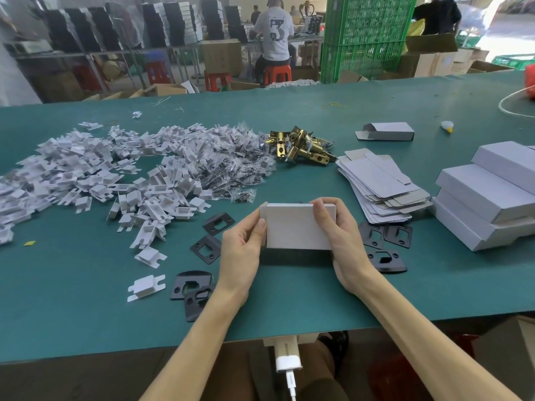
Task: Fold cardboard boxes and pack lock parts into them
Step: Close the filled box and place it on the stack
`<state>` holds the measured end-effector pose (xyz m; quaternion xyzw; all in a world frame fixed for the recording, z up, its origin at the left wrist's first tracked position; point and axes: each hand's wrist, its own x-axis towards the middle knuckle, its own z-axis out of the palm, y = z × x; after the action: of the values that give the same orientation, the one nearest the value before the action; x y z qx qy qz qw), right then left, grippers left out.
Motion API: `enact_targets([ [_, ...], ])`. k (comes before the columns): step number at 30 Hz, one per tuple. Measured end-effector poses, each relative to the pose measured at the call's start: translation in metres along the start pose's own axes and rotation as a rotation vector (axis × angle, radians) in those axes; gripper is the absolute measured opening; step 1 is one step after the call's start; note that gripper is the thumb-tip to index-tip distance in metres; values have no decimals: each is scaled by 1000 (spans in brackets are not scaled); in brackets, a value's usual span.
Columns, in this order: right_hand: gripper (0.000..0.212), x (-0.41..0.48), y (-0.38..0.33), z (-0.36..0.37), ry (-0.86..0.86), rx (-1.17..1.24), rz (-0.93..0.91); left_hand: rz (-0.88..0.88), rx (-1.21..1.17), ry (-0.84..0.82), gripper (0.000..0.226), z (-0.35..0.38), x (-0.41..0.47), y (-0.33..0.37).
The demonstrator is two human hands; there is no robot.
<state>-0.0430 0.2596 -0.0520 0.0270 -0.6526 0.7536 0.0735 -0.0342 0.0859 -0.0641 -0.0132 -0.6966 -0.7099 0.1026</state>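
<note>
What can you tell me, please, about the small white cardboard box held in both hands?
The small white cardboard box is a plain rectangular carton of matt, unprinted card, folded into shape. It is held over the green table, with its broad face towards the camera. The left hand grips its left end and the right hand grips its right end, with both thumbs on the near face.

a small white box [298,225], folded into shape, lies lengthwise between the left hand [240,250] and right hand [344,240], which pinch its ends. flat box blanks [382,186] lie stacked to its right, with finished boxes [486,198] piled beyond them. brass latches [301,149] are heaped further back. black strike plates [214,224] lie scattered on both sides.
</note>
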Motion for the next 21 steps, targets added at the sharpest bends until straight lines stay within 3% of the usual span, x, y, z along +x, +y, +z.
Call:
enact_targets([
  [21,44,0,4,5,-134,-133,-2,26,127,-69,45,2,-1,1],
])
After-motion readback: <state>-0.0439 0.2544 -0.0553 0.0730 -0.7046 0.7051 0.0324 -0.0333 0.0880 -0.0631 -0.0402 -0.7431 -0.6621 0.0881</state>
